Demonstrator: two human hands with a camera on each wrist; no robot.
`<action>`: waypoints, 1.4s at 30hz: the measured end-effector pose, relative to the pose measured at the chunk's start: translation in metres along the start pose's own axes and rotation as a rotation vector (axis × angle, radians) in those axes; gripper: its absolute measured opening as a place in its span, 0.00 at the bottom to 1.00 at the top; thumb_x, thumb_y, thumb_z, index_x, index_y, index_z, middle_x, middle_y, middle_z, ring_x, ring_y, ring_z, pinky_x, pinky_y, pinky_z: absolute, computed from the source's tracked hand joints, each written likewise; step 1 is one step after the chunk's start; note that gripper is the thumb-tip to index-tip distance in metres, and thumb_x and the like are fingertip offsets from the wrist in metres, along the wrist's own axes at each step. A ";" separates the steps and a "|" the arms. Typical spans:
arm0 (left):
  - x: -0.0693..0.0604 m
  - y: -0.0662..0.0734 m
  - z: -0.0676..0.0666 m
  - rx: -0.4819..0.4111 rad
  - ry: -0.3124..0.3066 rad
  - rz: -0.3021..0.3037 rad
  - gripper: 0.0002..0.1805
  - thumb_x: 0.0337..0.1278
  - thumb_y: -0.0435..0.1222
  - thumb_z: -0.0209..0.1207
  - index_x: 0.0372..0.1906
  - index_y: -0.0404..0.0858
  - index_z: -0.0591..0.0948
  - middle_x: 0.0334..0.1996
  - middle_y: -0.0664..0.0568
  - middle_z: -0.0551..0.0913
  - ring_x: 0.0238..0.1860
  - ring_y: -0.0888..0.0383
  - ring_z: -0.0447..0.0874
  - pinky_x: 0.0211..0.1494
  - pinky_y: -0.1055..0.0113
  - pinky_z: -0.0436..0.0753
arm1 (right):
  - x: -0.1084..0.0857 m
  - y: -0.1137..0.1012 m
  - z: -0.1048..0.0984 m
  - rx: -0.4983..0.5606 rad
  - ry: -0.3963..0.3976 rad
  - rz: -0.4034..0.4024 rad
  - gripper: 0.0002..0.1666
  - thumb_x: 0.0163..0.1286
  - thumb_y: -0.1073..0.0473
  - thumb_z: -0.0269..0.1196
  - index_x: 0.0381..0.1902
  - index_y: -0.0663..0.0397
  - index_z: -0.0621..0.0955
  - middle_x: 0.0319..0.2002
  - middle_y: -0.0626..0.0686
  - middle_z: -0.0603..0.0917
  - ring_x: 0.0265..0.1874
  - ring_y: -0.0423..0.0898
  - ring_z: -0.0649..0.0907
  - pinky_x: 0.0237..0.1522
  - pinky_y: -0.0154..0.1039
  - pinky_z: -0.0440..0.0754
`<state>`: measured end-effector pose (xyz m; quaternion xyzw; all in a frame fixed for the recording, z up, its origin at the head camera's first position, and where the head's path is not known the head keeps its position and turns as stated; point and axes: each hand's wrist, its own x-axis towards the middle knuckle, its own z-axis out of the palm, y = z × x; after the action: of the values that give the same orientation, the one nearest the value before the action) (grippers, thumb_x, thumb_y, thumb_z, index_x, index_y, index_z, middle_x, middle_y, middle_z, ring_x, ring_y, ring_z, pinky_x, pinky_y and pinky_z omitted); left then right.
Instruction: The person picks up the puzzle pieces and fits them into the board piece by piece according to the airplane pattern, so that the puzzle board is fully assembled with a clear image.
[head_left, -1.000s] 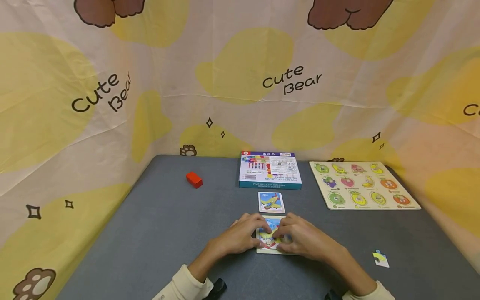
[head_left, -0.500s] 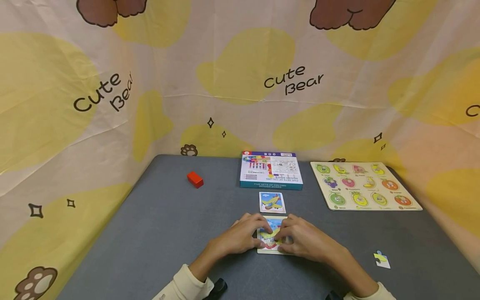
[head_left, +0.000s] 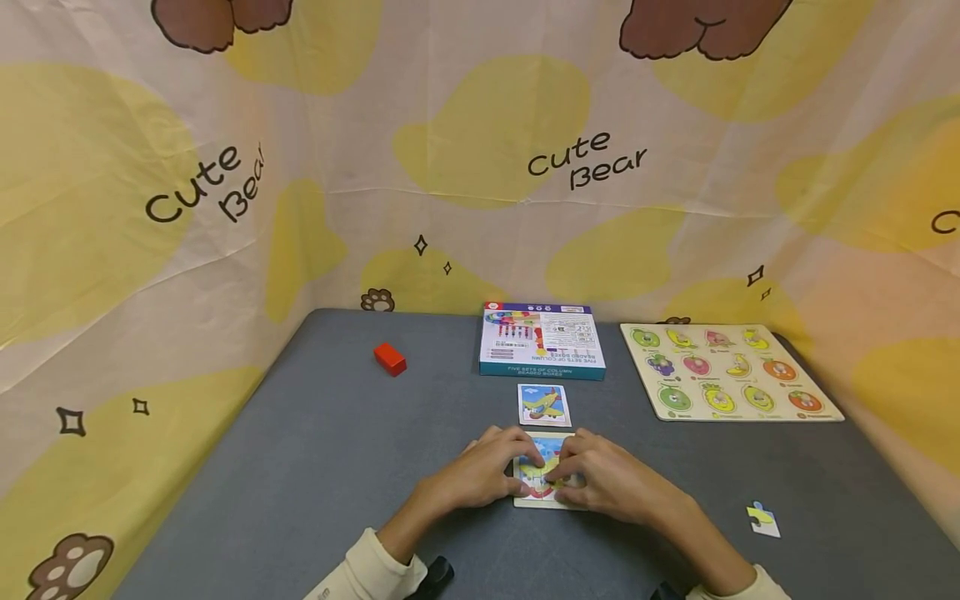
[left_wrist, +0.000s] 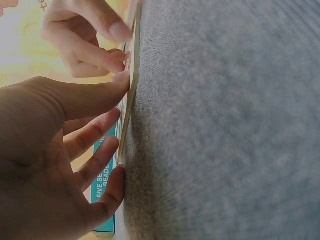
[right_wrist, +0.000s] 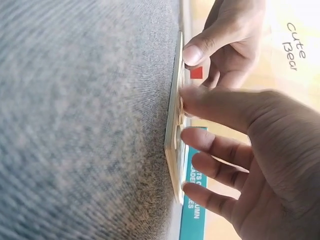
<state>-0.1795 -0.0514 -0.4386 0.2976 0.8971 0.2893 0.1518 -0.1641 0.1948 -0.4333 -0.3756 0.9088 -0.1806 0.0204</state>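
Note:
A small jigsaw puzzle board (head_left: 534, 503) with a pale border lies flat on the table between my hands. Its picture of a yellow plane on blue is partly covered by fingers. My left hand (head_left: 486, 469) rests thumb and fingertips on the board's left side. From the right, my right hand (head_left: 603, 477) has its thumb and fingers at a puzzle piece (right_wrist: 180, 118) that sits slightly raised in the board. One loose puzzle piece (head_left: 763, 520), yellow and white with a blue tab, lies off to the right. Just beyond the board is a plane picture card (head_left: 543, 405).
Behind the card lies a flat boxed set (head_left: 542, 342) with a teal edge. A wooden fruit puzzle board (head_left: 726, 372) occupies the back right. At the back left is a red block (head_left: 390, 359). Printed cloth walls (head_left: 480, 158) enclose the grey table.
The right hand's fingertips shift very slightly over the puzzle board. Both hands otherwise stay in place, and the loose piece has not moved on the table.

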 end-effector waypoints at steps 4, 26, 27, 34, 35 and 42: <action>0.000 0.000 0.000 0.000 -0.001 0.001 0.16 0.65 0.40 0.72 0.56 0.54 0.88 0.61 0.64 0.79 0.63 0.58 0.70 0.67 0.49 0.71 | 0.001 0.000 -0.001 -0.008 0.000 0.007 0.07 0.69 0.53 0.74 0.44 0.40 0.94 0.40 0.36 0.83 0.41 0.34 0.75 0.44 0.37 0.79; 0.000 0.000 0.000 0.016 0.005 0.020 0.16 0.64 0.40 0.72 0.56 0.53 0.88 0.60 0.63 0.79 0.62 0.58 0.70 0.66 0.50 0.71 | -0.001 -0.003 -0.003 0.013 -0.031 0.029 0.11 0.70 0.48 0.74 0.48 0.38 0.93 0.39 0.36 0.80 0.39 0.33 0.73 0.40 0.35 0.75; 0.000 0.000 -0.001 0.015 0.003 0.021 0.17 0.65 0.40 0.72 0.56 0.53 0.88 0.60 0.63 0.79 0.62 0.58 0.70 0.66 0.50 0.71 | -0.001 -0.003 -0.003 0.016 -0.033 0.031 0.11 0.70 0.48 0.74 0.48 0.38 0.93 0.39 0.36 0.80 0.39 0.33 0.74 0.41 0.36 0.76; -0.001 0.001 -0.001 0.032 0.003 0.042 0.17 0.65 0.40 0.72 0.57 0.55 0.88 0.61 0.63 0.79 0.60 0.59 0.70 0.66 0.51 0.72 | 0.000 -0.002 -0.002 0.032 -0.030 0.057 0.11 0.70 0.49 0.74 0.49 0.38 0.93 0.41 0.37 0.81 0.42 0.35 0.75 0.45 0.39 0.78; -0.001 0.001 -0.001 0.033 0.005 0.046 0.17 0.65 0.40 0.72 0.57 0.56 0.89 0.61 0.63 0.79 0.60 0.59 0.70 0.66 0.52 0.72 | 0.000 -0.002 -0.002 0.037 -0.023 0.067 0.11 0.69 0.49 0.74 0.49 0.38 0.92 0.41 0.37 0.82 0.43 0.35 0.76 0.45 0.40 0.78; -0.001 0.001 -0.001 0.024 0.014 0.050 0.17 0.64 0.39 0.73 0.56 0.55 0.89 0.60 0.63 0.79 0.58 0.60 0.70 0.64 0.54 0.72 | -0.001 0.002 -0.002 0.104 0.006 0.161 0.05 0.68 0.52 0.75 0.40 0.39 0.90 0.39 0.36 0.83 0.43 0.38 0.78 0.48 0.43 0.80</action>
<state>-0.1788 -0.0521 -0.4373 0.3197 0.8937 0.2844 0.1346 -0.1650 0.1978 -0.4321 -0.2991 0.9255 -0.2266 0.0515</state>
